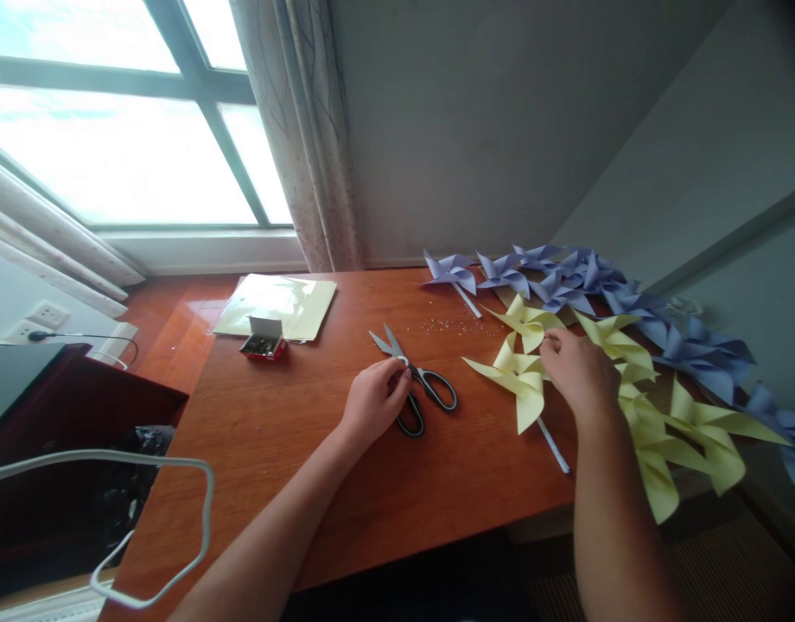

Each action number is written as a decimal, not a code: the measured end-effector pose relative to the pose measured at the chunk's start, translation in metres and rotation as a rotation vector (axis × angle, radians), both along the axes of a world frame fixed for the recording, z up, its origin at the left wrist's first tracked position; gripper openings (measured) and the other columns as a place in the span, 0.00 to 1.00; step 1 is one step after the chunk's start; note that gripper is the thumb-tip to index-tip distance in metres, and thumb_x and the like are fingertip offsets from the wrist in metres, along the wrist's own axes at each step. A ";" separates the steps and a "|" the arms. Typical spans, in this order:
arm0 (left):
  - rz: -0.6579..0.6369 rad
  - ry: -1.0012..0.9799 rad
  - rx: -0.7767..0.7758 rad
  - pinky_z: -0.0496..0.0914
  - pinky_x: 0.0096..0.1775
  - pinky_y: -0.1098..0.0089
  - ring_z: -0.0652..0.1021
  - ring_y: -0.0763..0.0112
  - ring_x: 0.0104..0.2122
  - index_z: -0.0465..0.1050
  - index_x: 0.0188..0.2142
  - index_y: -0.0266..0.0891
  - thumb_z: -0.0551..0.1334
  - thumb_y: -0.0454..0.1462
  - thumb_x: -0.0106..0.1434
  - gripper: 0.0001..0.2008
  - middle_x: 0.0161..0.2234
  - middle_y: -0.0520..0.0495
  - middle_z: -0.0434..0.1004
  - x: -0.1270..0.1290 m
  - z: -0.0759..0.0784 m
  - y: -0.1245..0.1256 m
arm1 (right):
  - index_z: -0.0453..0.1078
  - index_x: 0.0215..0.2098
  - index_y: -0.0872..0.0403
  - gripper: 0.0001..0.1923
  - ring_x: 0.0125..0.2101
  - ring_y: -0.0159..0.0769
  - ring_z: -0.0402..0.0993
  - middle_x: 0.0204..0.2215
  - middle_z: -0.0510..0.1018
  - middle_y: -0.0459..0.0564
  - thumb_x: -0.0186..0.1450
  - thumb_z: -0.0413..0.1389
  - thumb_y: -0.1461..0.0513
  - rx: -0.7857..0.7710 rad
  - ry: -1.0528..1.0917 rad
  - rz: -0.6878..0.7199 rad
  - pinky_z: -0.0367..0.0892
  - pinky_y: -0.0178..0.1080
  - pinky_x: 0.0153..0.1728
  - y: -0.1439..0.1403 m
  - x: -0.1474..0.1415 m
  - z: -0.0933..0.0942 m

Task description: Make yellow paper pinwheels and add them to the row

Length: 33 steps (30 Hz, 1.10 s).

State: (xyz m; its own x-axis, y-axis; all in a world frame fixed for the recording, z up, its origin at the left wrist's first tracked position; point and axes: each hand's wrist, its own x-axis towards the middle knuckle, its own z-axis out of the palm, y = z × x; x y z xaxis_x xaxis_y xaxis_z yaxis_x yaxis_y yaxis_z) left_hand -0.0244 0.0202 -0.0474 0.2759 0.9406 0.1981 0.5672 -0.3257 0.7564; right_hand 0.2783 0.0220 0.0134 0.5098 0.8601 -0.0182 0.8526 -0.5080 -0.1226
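My left hand (378, 396) is closed in a pinch at the pivot of the black-handled scissors (429, 380). What its fingertips hold, if anything, is hidden. The scissors lie on the table with their blades parted, pointing away from me. On the right, my right hand (580, 367) pinches the edge of a yellow paper pinwheel (525, 321). Just below that one, another yellow pinwheel (519, 380) lies with its white paper stick (553, 447) pointing toward me. Beyond my right wrist, more yellow pinwheels (702, 432) overlap one another.
Several purple pinwheels (556, 289) line the table's far right side. Tiny bits (449, 326) are scattered on the wooden table (294, 441). Toward the back left are a stack of pale yellow paper (307, 307) and an open red box (266, 345) of small dark pieces. A white cable (209, 510) loops at lower left.
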 end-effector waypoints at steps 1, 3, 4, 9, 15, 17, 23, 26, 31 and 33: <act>-0.001 0.001 0.000 0.63 0.32 0.72 0.73 0.70 0.27 0.70 0.30 0.40 0.56 0.39 0.68 0.11 0.27 0.49 0.75 0.000 0.000 0.000 | 0.74 0.56 0.49 0.23 0.47 0.56 0.77 0.49 0.82 0.60 0.69 0.45 0.58 -0.006 -0.002 0.006 0.67 0.48 0.41 0.001 -0.001 0.000; -0.001 0.001 0.002 0.63 0.32 0.72 0.72 0.70 0.27 0.70 0.30 0.40 0.56 0.39 0.68 0.11 0.27 0.49 0.75 0.000 0.000 0.000 | 0.74 0.57 0.50 0.23 0.47 0.56 0.77 0.49 0.82 0.61 0.69 0.45 0.59 -0.026 -0.004 0.030 0.67 0.47 0.41 0.003 -0.001 -0.003; -0.002 0.002 0.003 0.63 0.32 0.72 0.72 0.70 0.27 0.70 0.30 0.40 0.56 0.39 0.68 0.11 0.27 0.50 0.74 0.000 0.000 0.000 | 0.75 0.56 0.50 0.23 0.48 0.56 0.77 0.49 0.82 0.60 0.69 0.45 0.59 -0.035 -0.005 0.043 0.67 0.47 0.41 0.005 -0.001 -0.005; -0.004 0.006 0.008 0.62 0.31 0.72 0.70 0.70 0.26 0.69 0.29 0.41 0.56 0.39 0.68 0.11 0.25 0.51 0.72 0.001 0.000 0.000 | 0.79 0.49 0.51 0.21 0.45 0.51 0.78 0.45 0.83 0.59 0.69 0.45 0.60 -0.055 -0.008 0.074 0.66 0.43 0.39 0.011 -0.002 -0.012; 0.000 0.012 0.009 0.61 0.30 0.72 0.69 0.71 0.25 0.68 0.29 0.41 0.57 0.39 0.68 0.11 0.25 0.52 0.70 0.000 -0.001 0.000 | 0.80 0.39 0.52 0.20 0.41 0.50 0.78 0.40 0.83 0.60 0.68 0.45 0.60 -0.060 -0.017 0.094 0.62 0.41 0.34 0.013 -0.005 -0.013; -0.003 0.013 0.008 0.61 0.31 0.72 0.69 0.71 0.26 0.69 0.29 0.41 0.57 0.39 0.68 0.10 0.25 0.52 0.71 0.000 -0.001 0.000 | 0.80 0.38 0.52 0.20 0.40 0.51 0.78 0.39 0.83 0.60 0.68 0.45 0.59 -0.056 -0.013 0.098 0.61 0.41 0.33 0.014 -0.005 -0.013; -0.003 0.013 0.003 0.61 0.31 0.72 0.70 0.71 0.26 0.70 0.30 0.40 0.56 0.39 0.68 0.11 0.25 0.51 0.71 0.000 0.000 0.000 | 0.79 0.40 0.53 0.19 0.41 0.50 0.78 0.40 0.83 0.60 0.68 0.47 0.57 -0.037 0.003 0.120 0.61 0.41 0.34 0.016 -0.003 -0.016; -0.007 0.011 0.000 0.61 0.30 0.72 0.69 0.71 0.25 0.71 0.30 0.40 0.56 0.40 0.68 0.11 0.25 0.51 0.71 0.000 0.000 0.000 | 0.79 0.41 0.54 0.19 0.42 0.51 0.78 0.41 0.83 0.61 0.68 0.47 0.57 -0.023 0.005 0.126 0.61 0.42 0.35 0.017 -0.002 -0.019; -0.009 0.010 -0.005 0.61 0.30 0.72 0.69 0.72 0.25 0.70 0.30 0.40 0.56 0.40 0.68 0.11 0.25 0.52 0.70 0.000 0.000 0.000 | 0.79 0.45 0.55 0.19 0.43 0.51 0.78 0.43 0.84 0.60 0.69 0.48 0.57 0.002 0.011 0.145 0.63 0.43 0.38 0.019 0.001 -0.023; -0.009 0.009 -0.006 0.61 0.31 0.72 0.69 0.72 0.25 0.70 0.30 0.40 0.56 0.39 0.68 0.11 0.25 0.52 0.70 0.000 0.000 0.000 | 0.77 0.50 0.55 0.20 0.45 0.51 0.78 0.44 0.83 0.60 0.69 0.48 0.57 0.019 0.011 0.151 0.64 0.43 0.40 0.018 0.001 -0.024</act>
State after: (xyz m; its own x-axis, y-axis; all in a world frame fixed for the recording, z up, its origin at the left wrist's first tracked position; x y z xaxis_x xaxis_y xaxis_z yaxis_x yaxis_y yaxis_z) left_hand -0.0246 0.0204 -0.0474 0.2862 0.9391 0.1901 0.5712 -0.3265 0.7531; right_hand 0.2791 0.0395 -0.0104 0.3744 0.9273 -0.0060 0.9178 -0.3715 -0.1402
